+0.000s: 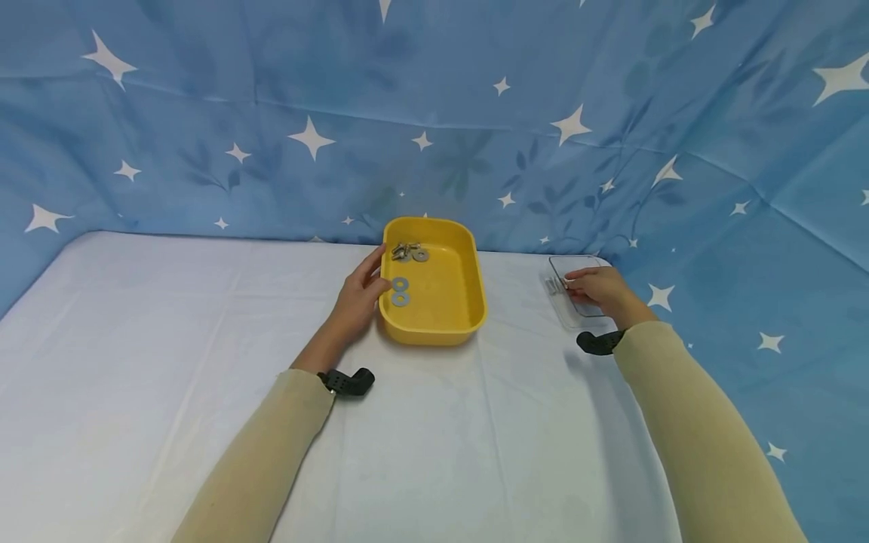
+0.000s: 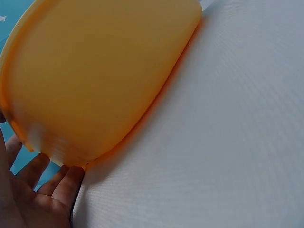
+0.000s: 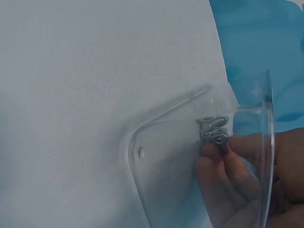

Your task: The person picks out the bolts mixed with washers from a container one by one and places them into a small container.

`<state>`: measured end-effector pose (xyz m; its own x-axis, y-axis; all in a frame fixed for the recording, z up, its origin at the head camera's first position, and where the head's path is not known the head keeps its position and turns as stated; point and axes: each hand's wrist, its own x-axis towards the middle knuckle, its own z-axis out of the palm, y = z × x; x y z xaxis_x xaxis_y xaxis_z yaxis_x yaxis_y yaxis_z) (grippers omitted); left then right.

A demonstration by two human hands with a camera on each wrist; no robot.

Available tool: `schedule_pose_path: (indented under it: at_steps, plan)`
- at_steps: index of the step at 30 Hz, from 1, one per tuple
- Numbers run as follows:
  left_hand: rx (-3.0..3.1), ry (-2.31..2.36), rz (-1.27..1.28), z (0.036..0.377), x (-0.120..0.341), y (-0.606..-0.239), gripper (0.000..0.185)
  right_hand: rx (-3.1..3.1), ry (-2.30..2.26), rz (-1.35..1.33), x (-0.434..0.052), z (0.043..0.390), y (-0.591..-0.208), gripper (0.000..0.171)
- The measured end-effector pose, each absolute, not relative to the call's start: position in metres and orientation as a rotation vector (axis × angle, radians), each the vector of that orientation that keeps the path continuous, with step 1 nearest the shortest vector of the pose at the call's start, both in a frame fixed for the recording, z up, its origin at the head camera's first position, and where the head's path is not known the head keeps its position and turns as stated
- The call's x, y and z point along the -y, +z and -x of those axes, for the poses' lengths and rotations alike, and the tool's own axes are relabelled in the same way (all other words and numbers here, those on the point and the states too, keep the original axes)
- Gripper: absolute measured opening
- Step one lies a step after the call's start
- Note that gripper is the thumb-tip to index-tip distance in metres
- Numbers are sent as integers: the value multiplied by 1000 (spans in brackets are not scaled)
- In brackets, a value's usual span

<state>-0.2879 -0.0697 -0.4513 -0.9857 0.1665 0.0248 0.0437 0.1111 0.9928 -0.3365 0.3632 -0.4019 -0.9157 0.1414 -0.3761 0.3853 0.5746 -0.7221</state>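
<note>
A yellow tray (image 1: 434,286) rests on the white cloth. My left hand (image 1: 361,296) holds its left side, thumb at the rim and the other fingers along the outer wall. In the left wrist view, the fingers (image 2: 70,185) touch the tray's wall (image 2: 95,85). Metal screws (image 1: 405,250) and several flat washers (image 1: 400,299) lie inside it. My right hand (image 1: 597,290) reaches into a clear plastic box (image 1: 592,315), its fingers bent. In the right wrist view, fingertips meet at small silver metal fasteners (image 3: 213,127), seen through the clear wall; whether one is pinched is unclear.
The white-covered table (image 1: 170,362) extends left and toward me. Behind it and along the right hangs a blue curtain (image 1: 407,90) with white stars. The tray's back end nearly reaches the curtain, and the clear box stands near the table's right edge.
</note>
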Motion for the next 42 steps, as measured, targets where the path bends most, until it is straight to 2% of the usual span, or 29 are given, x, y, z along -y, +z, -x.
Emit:
schedule_pose_path:
  at_steps: [2, 13, 21, 31, 42]
  plan:
    - [-2277, 2028, -229, 294, 70, -461, 70, -2533, -1244, -425, -363, 335, -402, 46]
    - [-2310, 2032, -242, 293, 70, -464, 68, -2510, -1252, -388, -366, 334, -395, 49]
    - [-2314, 2043, -263, 293, 70, -465, 69, -2535, -1209, -263, -362, 330, -370, 55]
    - [-2273, 2042, -240, 293, 72, -461, 69, -2462, -1381, -175, -320, 334, -334, 58]
    - [-2232, 2037, -227, 273, 70, -432, 71, -2382, -1446, -102, -256, 343, -322, 51]
